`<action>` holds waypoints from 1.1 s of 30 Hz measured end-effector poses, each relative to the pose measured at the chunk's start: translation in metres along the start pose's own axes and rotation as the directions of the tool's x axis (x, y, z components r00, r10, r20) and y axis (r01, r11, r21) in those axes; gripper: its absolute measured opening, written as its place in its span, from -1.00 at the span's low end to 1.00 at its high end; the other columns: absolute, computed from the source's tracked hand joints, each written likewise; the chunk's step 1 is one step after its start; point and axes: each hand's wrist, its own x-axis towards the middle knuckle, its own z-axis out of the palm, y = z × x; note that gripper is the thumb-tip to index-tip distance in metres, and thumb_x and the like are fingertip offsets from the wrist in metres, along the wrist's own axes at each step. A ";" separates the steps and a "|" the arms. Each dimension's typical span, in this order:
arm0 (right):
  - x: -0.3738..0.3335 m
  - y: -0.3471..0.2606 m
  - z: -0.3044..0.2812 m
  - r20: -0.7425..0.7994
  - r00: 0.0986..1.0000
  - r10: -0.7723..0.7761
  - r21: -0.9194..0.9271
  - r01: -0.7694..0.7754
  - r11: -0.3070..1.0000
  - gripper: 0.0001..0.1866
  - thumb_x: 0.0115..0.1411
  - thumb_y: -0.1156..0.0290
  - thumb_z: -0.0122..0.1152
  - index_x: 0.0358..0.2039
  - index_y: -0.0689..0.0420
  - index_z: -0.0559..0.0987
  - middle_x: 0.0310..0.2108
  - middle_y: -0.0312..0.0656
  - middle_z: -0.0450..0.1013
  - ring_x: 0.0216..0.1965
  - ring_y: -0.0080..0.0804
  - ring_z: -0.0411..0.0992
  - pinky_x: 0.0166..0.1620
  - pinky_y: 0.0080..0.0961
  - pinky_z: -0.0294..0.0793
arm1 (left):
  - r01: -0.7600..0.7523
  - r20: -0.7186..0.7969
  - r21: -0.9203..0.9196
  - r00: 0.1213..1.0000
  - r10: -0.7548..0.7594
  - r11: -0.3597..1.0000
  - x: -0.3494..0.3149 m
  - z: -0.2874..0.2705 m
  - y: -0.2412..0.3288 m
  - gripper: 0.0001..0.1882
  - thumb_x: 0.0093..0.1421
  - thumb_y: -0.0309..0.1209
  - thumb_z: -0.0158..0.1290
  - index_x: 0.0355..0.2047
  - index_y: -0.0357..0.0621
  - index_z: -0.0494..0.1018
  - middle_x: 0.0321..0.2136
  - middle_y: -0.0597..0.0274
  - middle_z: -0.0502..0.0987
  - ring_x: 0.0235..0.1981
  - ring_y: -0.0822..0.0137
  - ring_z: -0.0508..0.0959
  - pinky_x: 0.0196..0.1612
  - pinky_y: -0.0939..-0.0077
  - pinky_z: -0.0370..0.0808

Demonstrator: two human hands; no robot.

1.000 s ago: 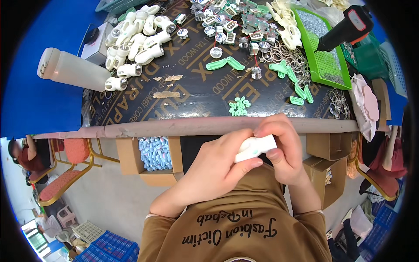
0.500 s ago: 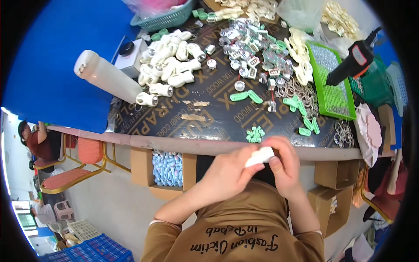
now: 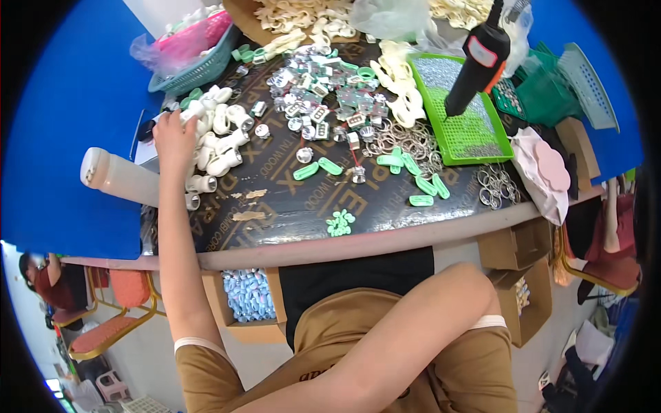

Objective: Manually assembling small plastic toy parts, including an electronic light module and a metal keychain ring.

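Note:
My left hand reaches far out to the left edge of a pile of white plastic flashlight-like housings. Its fingers are apart over the pieces, and their tips are partly hidden among them. No held piece shows in that hand. My right forearm crosses low in front of my body toward the lower left, and its hand lies outside the picture. Beside my left forearm a tall white bottle leans. A small heap of light green pieces lies near the table's front edge.
Small electronic parts with lamps cover the middle back. Metal rings and green oval pieces lie right of them. A black tool stands over a green tray. A box of blue pieces sits below.
Both hands were together on a white piece before my body. My left hand has moved out to the white pile; my right hand has left the picture. The view has shifted.

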 end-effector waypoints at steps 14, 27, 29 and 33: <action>-0.117 -0.010 -0.002 0.375 0.926 0.036 -0.793 0.341 -0.505 -0.69 0.08 0.34 0.00 -0.17 0.14 0.47 -0.08 -0.23 0.34 -0.08 -0.40 0.31 -0.04 -0.42 0.32 | 0.087 0.169 -0.077 0.983 -0.073 0.993 -0.007 -0.004 0.014 -0.55 0.21 -0.12 -0.18 0.10 0.12 0.27 0.14 -0.11 0.18 0.13 -0.09 0.21 0.14 0.17 0.17; -0.195 -0.185 -0.141 -0.715 0.538 -0.448 0.244 -0.408 -0.880 -0.76 -0.08 0.61 0.04 -0.31 0.22 0.44 -0.31 -0.13 0.40 -0.19 -0.22 0.36 -0.16 -0.36 0.38 | -0.058 0.057 -0.716 0.988 0.141 0.696 -0.129 -0.111 0.137 -0.80 0.07 -0.42 0.06 -0.29 -0.20 0.48 -0.26 0.07 0.48 -0.20 0.08 0.46 -0.11 0.29 0.37; -0.190 -0.187 -0.160 -0.804 0.341 -0.487 0.360 -0.372 -0.855 -0.76 -0.07 0.58 0.07 -0.31 0.24 0.44 -0.31 -0.11 0.41 -0.22 -0.23 0.39 -0.19 -0.35 0.41 | -0.016 0.056 -0.771 0.994 0.093 0.636 -0.141 -0.111 0.147 -0.86 0.07 -0.46 0.05 -0.34 -0.21 0.50 -0.32 0.10 0.51 -0.27 0.12 0.48 -0.19 0.35 0.40; -0.199 -0.188 -0.177 -0.769 0.408 -0.493 0.358 -0.364 -0.860 -0.76 -0.11 0.62 0.08 -0.34 0.24 0.39 -0.36 -0.05 0.40 -0.25 -0.08 0.38 -0.22 -0.26 0.40 | 0.023 0.060 -0.822 0.997 0.047 0.569 -0.151 -0.102 0.151 -0.89 0.08 -0.50 0.04 -0.37 -0.22 0.51 -0.38 0.12 0.52 -0.34 0.17 0.50 -0.27 0.42 0.41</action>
